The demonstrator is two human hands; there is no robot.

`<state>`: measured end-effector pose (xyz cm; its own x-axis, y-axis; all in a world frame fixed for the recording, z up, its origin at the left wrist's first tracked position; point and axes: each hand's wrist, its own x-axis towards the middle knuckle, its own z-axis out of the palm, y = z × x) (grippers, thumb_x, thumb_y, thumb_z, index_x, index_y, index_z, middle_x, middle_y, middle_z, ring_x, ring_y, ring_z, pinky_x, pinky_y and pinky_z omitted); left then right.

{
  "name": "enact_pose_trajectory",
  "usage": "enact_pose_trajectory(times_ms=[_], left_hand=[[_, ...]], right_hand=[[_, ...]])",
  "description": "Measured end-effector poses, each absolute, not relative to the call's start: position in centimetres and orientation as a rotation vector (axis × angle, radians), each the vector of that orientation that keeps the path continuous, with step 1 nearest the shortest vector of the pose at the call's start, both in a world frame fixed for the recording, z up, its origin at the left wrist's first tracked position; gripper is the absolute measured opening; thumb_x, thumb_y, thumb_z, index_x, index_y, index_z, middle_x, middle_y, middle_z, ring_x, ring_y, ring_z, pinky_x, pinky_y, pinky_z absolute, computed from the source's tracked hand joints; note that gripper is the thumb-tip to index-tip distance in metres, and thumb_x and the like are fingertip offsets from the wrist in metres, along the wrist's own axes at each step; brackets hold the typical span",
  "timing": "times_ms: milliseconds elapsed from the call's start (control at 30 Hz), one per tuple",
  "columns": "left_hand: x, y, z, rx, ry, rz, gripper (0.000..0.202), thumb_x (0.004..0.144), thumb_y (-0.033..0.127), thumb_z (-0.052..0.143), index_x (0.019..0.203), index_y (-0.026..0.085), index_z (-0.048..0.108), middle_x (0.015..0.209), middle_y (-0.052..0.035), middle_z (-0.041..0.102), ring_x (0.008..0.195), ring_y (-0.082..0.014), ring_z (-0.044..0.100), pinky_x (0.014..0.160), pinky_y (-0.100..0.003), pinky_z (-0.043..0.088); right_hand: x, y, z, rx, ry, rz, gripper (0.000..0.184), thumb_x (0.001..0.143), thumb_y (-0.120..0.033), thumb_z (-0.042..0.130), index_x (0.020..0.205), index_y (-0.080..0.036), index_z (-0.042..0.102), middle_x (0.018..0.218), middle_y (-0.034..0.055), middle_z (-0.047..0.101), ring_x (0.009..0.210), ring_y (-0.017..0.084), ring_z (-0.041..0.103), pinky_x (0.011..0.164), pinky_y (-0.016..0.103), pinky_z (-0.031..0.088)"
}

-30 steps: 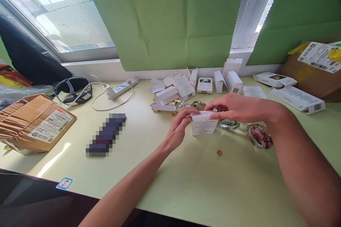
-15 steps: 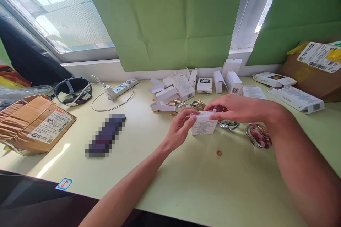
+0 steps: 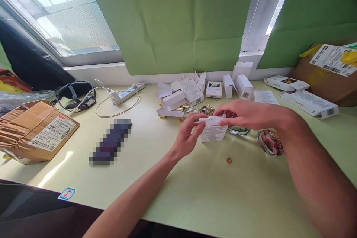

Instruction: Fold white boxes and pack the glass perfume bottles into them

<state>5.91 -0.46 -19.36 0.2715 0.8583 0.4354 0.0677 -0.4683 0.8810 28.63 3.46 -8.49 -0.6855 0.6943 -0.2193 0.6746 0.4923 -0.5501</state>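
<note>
A small white carton (image 3: 214, 134) printed with fine text stands upright on the table. Its top flap (image 3: 213, 119) is raised a little towards me. My left hand (image 3: 189, 134) pinches the carton's upper left corner between thumb and fingers. From the right, my right hand (image 3: 237, 113) holds the flap's other end with thumb in front and fingers behind, partly hidden. Just behind it sits a clear glass bottle (image 3: 239, 131), and farther right a glass bottle with pink contents (image 3: 270, 142). A small gold ring-like piece (image 3: 229, 160) lies in front of the carton.
Several white cartons (image 3: 192, 91) are heaped at the back, with gold parts (image 3: 182, 108) beside them. A power strip (image 3: 125, 94), a headset (image 3: 76, 96), a blurred dark object (image 3: 111, 143) and a brown parcel (image 3: 41, 130) are on the left. Another parcel (image 3: 323, 70) stands back right.
The carton's top flap has tilted up slightly between my fingers. Both hands stay in nearly the same place on the carton.
</note>
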Motion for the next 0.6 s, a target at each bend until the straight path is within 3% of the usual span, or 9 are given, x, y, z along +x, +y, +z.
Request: enact_pose_trajectory(times_ms=[200, 367, 600], left_hand=[[6.0, -0.6, -19.3, 1.772, 0.846, 1.265, 0.024, 0.1, 0.035, 0.051, 0.117, 0.025, 0.064, 0.122, -0.0081, 0.057, 0.113, -0.0204, 0.055, 0.092, -0.031, 0.048], [6.0, -0.8, -18.9, 1.635, 0.843, 1.209, 0.025, 0.099, 0.035, 0.053, 0.12, 0.024, 0.06, 0.118, -0.0065, 0.061, 0.104, -0.0176, 0.057, 0.087, -0.028, 0.046], [6.3, -1.1, -18.4, 1.487, 0.816, 1.163, 0.026, 0.098, 0.035, 0.054, 0.121, 0.023, 0.057, 0.119, -0.0056, 0.062, 0.105, -0.0177, 0.056, 0.085, -0.026, 0.046]], right_hand=[[28.5, 3.5, -8.5, -1.262, -2.677, 0.999, 0.036, 0.09, -0.049, 0.054, 0.113, -0.025, 0.067, 0.107, 0.0047, 0.072, 0.087, 0.023, 0.064, 0.07, 0.032, 0.044], [28.8, 3.5, -8.2, -1.295, -2.65, 1.042, 0.041, 0.089, -0.056, 0.056, 0.117, -0.028, 0.066, 0.113, 0.0037, 0.07, 0.089, 0.022, 0.062, 0.069, 0.032, 0.043], [29.5, 3.6, -8.3, -1.329, -2.648, 1.115, 0.046, 0.093, -0.064, 0.046, 0.119, -0.031, 0.065, 0.105, 0.0034, 0.07, 0.086, 0.022, 0.06, 0.069, 0.033, 0.042]])
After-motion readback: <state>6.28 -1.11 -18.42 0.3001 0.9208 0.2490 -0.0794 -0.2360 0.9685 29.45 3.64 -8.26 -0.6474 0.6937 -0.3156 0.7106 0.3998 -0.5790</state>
